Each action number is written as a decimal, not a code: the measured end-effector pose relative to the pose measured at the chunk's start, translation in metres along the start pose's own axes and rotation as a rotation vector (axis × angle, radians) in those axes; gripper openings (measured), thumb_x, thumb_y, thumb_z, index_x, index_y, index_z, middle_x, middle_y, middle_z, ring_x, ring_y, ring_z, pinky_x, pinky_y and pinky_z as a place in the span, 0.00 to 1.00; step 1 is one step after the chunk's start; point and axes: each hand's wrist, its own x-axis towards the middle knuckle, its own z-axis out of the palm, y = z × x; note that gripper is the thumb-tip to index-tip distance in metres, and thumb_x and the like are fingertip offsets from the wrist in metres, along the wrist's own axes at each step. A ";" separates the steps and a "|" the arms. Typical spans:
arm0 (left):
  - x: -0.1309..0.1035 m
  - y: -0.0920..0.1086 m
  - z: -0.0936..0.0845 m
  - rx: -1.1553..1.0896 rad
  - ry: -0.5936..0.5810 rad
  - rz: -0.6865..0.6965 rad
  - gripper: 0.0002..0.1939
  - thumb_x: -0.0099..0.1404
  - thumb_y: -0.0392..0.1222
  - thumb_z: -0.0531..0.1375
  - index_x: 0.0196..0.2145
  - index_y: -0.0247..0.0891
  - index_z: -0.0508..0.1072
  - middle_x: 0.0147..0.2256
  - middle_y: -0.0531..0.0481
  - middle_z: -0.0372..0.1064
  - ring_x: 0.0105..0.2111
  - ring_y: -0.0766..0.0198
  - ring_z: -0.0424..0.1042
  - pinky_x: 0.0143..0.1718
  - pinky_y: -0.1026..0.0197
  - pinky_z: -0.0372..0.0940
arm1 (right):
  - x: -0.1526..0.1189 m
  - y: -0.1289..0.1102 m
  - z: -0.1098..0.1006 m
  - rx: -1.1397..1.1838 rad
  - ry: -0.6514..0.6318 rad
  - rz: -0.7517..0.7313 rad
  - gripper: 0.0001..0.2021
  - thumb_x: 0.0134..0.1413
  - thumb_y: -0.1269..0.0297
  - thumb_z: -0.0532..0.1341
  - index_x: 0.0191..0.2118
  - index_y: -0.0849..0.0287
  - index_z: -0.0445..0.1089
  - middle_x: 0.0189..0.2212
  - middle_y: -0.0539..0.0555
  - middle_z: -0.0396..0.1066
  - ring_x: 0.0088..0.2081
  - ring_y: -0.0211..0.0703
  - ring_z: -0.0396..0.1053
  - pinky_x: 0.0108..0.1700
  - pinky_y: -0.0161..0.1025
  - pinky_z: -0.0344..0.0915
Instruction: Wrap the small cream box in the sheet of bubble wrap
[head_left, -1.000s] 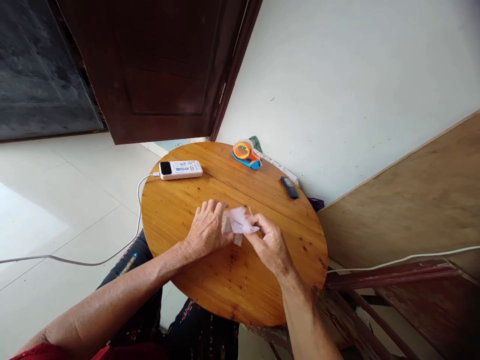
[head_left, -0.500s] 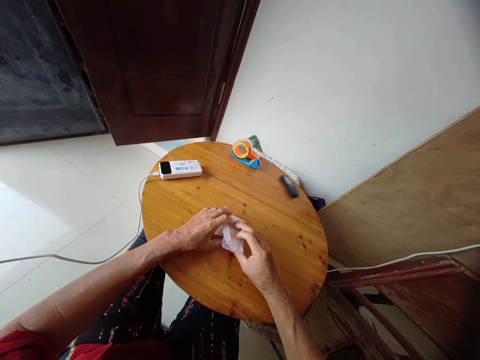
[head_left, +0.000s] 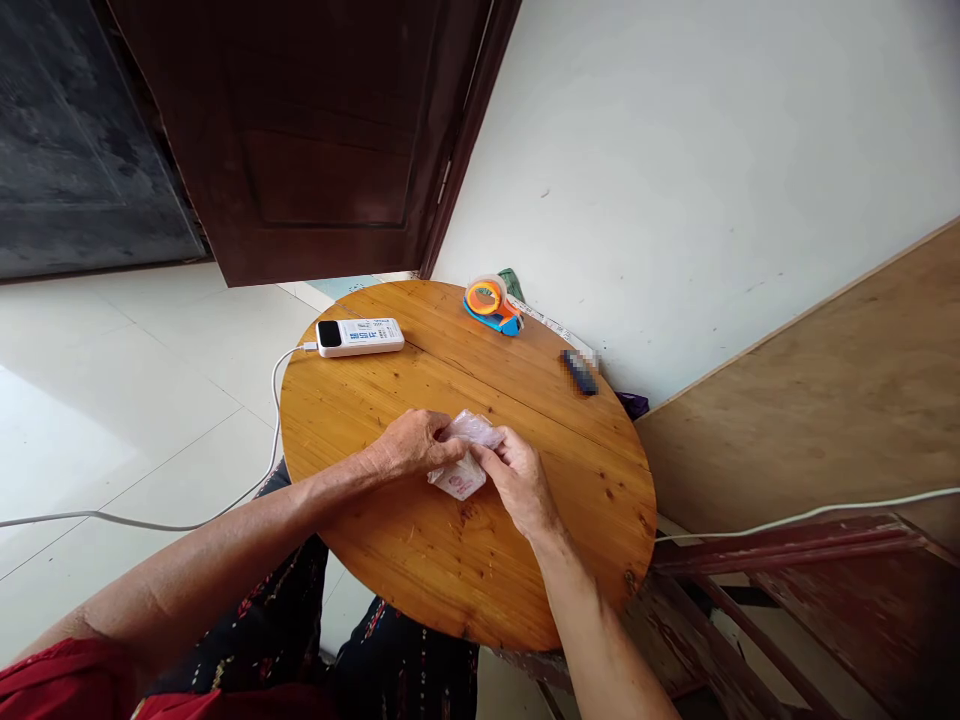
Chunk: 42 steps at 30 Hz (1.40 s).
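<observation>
Pinching a crumpled clear plastic packet point(head_left: 459, 480), both hands met at the middle of the tabletop point(head_left: 352, 410). Red print showed on the packet's lower flap; upper part bunched and creased. Could not tell whether it touched the wood or hung just above.

Left hand point(head_left: 415, 443): came in over the tabletop's left side, thumb and fingers closed on the packet's left part. Right hand point(head_left: 522, 482): came in over the tabletop's near right side, thumb and curled fingers nipping the packet's right edge.

Near the tabletop's far left edge lay a white device point(head_left: 367, 338), dark screen at one end, blue print on top. White cable point(head_left: 277, 410) plugged into that end, dropping past the tabletop's left edge.

At the tabletop's far edge: an orange-and-blue tape dispenser point(head_left: 491, 306) with its roll; a green item point(head_left: 511, 284) showed just behind, kind unclear. White printed strip point(head_left: 551, 327) ran along the tabletop's far right edge. Close to that edge, a dark object point(head_left: 579, 374), partly pixelated. Something purple point(head_left: 634, 405) sat just past the tabletop's right edge.

Beyond the tabletop's far left, a dark red door point(head_left: 322, 150); beyond its far right, a pale wall point(head_left: 675, 180). Patterned dark trousers point(head_left: 405, 660) showed below the tabletop's near edge.
</observation>
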 end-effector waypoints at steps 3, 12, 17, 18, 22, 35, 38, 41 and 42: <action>0.009 0.003 0.000 0.136 0.035 -0.061 0.17 0.63 0.51 0.54 0.23 0.37 0.67 0.20 0.55 0.58 0.22 0.68 0.56 0.25 0.64 0.48 | 0.011 0.007 0.003 0.047 -0.009 0.037 0.14 0.52 0.52 0.65 0.36 0.57 0.71 0.32 0.52 0.76 0.32 0.43 0.72 0.35 0.37 0.68; 0.018 -0.006 0.004 0.123 0.131 -0.090 0.22 0.67 0.55 0.51 0.26 0.37 0.72 0.22 0.52 0.65 0.24 0.66 0.59 0.26 0.63 0.51 | 0.013 -0.004 -0.003 -0.031 -0.163 -0.022 0.30 0.46 0.51 0.70 0.55 0.56 0.67 0.50 0.57 0.75 0.50 0.50 0.72 0.54 0.45 0.66; 0.009 -0.008 -0.008 -0.160 -0.003 0.034 0.20 0.66 0.54 0.52 0.35 0.35 0.75 0.28 0.50 0.71 0.29 0.64 0.66 0.30 0.64 0.59 | 0.018 0.007 0.000 0.108 -0.103 0.056 0.29 0.46 0.50 0.69 0.53 0.56 0.67 0.47 0.56 0.76 0.47 0.49 0.74 0.49 0.43 0.70; 0.006 -0.008 -0.010 -0.230 -0.047 0.066 0.18 0.64 0.52 0.55 0.39 0.34 0.75 0.31 0.50 0.72 0.31 0.63 0.68 0.31 0.64 0.61 | 0.019 0.009 0.000 0.139 -0.102 0.074 0.29 0.46 0.50 0.70 0.54 0.56 0.67 0.47 0.56 0.76 0.47 0.49 0.74 0.49 0.42 0.70; 0.001 -0.007 -0.010 -0.257 -0.066 0.099 0.29 0.58 0.48 0.62 0.56 0.33 0.69 0.36 0.49 0.71 0.32 0.62 0.67 0.34 0.62 0.63 | 0.021 0.010 -0.001 0.167 -0.121 0.071 0.29 0.47 0.49 0.70 0.54 0.55 0.68 0.50 0.56 0.76 0.51 0.50 0.73 0.53 0.43 0.67; 0.013 -0.021 0.010 -0.447 -0.048 0.132 0.40 0.58 0.41 0.63 0.65 0.36 0.55 0.40 0.49 0.69 0.35 0.64 0.66 0.40 0.59 0.64 | 0.031 0.008 0.003 -0.099 0.116 -0.128 0.14 0.58 0.51 0.60 0.35 0.57 0.74 0.35 0.51 0.77 0.37 0.43 0.71 0.41 0.37 0.65; 0.014 -0.019 0.010 -0.417 -0.034 0.123 0.39 0.58 0.41 0.62 0.65 0.35 0.56 0.41 0.48 0.69 0.34 0.64 0.65 0.39 0.60 0.63 | 0.033 0.014 0.005 -0.027 0.160 -0.171 0.12 0.58 0.53 0.62 0.36 0.57 0.75 0.37 0.51 0.77 0.40 0.43 0.72 0.44 0.37 0.65; 0.015 -0.019 0.011 -0.384 -0.030 0.115 0.38 0.58 0.42 0.62 0.65 0.34 0.57 0.39 0.48 0.69 0.33 0.65 0.64 0.38 0.60 0.63 | 0.032 0.014 0.004 -0.040 0.195 -0.161 0.14 0.58 0.52 0.62 0.32 0.58 0.75 0.29 0.48 0.74 0.31 0.39 0.68 0.36 0.34 0.64; 0.015 -0.019 0.011 -0.381 -0.031 0.116 0.38 0.59 0.41 0.62 0.65 0.34 0.57 0.39 0.49 0.69 0.33 0.65 0.64 0.37 0.60 0.63 | 0.031 0.013 0.004 -0.049 0.204 -0.157 0.14 0.58 0.52 0.62 0.30 0.58 0.74 0.26 0.48 0.73 0.29 0.38 0.67 0.33 0.34 0.63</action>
